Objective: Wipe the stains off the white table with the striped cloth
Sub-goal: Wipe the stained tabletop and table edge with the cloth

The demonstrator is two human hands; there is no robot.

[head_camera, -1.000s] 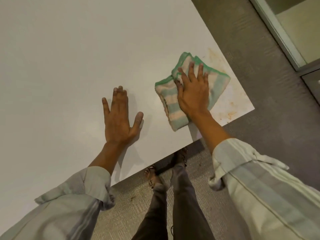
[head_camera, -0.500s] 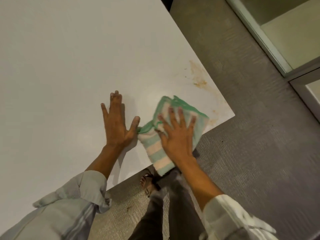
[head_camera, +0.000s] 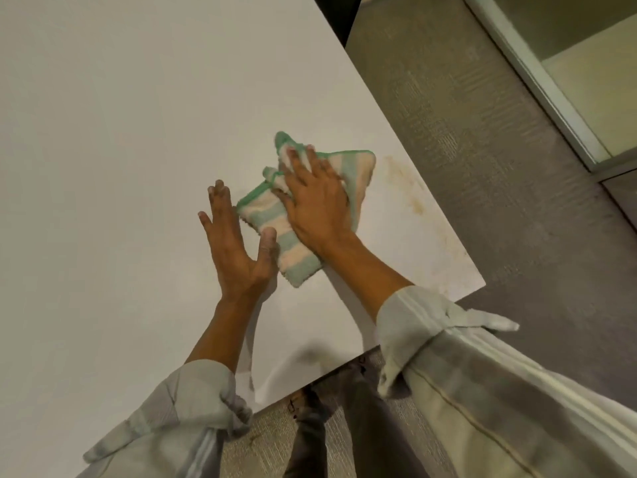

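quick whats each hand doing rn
Left hand: open, flat on the white table, holding nothing.
Right hand: open, palm pressing the striped cloth, not gripping it.

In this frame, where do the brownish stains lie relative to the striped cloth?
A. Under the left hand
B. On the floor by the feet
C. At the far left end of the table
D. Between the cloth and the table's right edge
D. The brownish stains mark the white table just right of the striped cloth, which the right hand presses flat, toward the table's right edge.
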